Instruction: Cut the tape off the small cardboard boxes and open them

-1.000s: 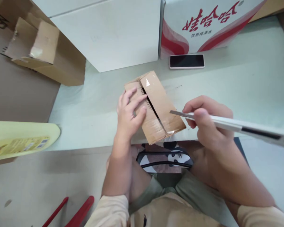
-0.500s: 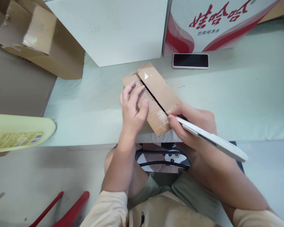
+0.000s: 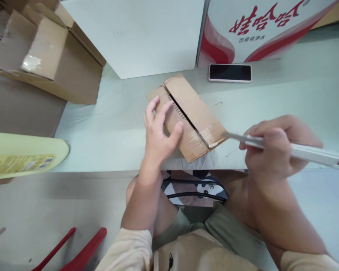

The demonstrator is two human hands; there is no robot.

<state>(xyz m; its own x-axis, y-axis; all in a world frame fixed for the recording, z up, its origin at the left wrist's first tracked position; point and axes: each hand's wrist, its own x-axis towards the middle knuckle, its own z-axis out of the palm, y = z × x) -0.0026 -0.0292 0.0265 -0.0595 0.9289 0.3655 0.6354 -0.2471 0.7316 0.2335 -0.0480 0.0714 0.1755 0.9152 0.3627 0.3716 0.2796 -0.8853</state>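
A small brown cardboard box (image 3: 199,103) lies slanted near the table's front edge, with a dark slit along the seam between its top flaps. Clear tape shows at the seam's near end. My left hand (image 3: 161,131) rests on the left flap, fingers spread. To the right of the box, my right hand (image 3: 277,146) is closed around a white utility knife (image 3: 313,152). Its blade is out and points left, with the tip by the box's right corner; whether it touches the cardboard I cannot tell.
A phone (image 3: 230,73) lies behind the box, before a red-and-white carton (image 3: 257,34). A plain white box (image 3: 147,37) stands beside that carton. Open cardboard boxes (image 3: 76,67) are at the back left, and a pale yellow container (image 3: 25,154) is at the left edge.
My right hand has pulled the knife out of the seam and moved right, so the blade now shows. My left hand has stayed on the box.
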